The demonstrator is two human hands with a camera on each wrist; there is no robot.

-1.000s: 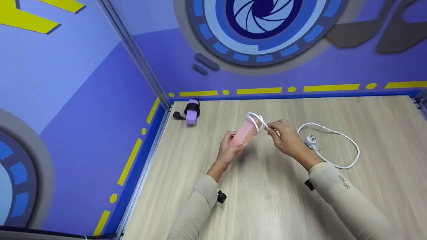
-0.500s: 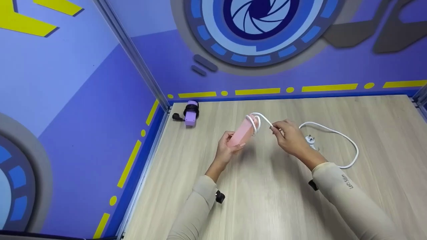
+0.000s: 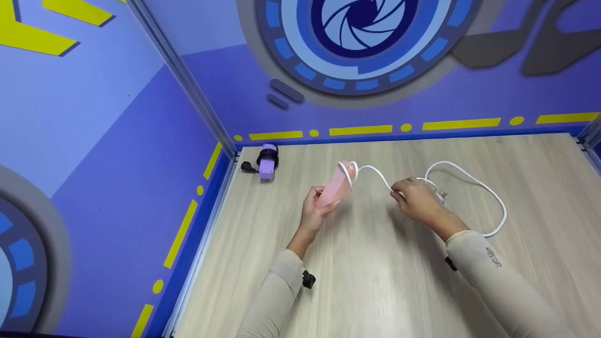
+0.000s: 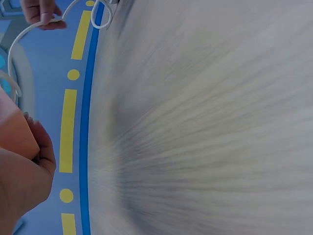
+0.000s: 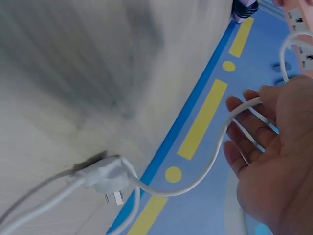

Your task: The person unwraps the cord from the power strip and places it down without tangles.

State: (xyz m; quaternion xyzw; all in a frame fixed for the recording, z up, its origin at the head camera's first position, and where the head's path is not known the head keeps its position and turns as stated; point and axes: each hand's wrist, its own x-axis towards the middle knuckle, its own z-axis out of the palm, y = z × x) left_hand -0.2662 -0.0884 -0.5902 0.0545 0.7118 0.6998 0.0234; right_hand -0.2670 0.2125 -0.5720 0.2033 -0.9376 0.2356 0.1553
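Observation:
My left hand (image 3: pixel 313 213) grips the near end of a pink power strip (image 3: pixel 332 188), raised at a tilt over the table. White cord (image 3: pixel 348 176) loops round the strip's far end, and its sockets (image 5: pixel 299 20) show in the right wrist view. Between thumb and fingers my right hand (image 3: pixel 419 203) pinches the cord (image 3: pixel 375 170) a short way off, with a slack arc running back to the strip. The white plug (image 5: pixel 110 175) lies on the table beyond that hand, mostly hidden by it in the head view. From there the remaining cord (image 3: pixel 488 186) makes a wide loop.
A purple power strip (image 3: pixel 266 170) with its black cord (image 3: pixel 268 155) wound round it rests at the table's back left corner, its black plug (image 3: pixel 248 167) beside it. Blue printed panels (image 3: pixel 366 108) stand along the back and left of the wooden table (image 3: pixel 357 281).
My right hand has moved right, away from the strip, drawing the cord along. The loops round the strip look fewer, and the free stretch of cord is longer. The left hand keeps its grip.

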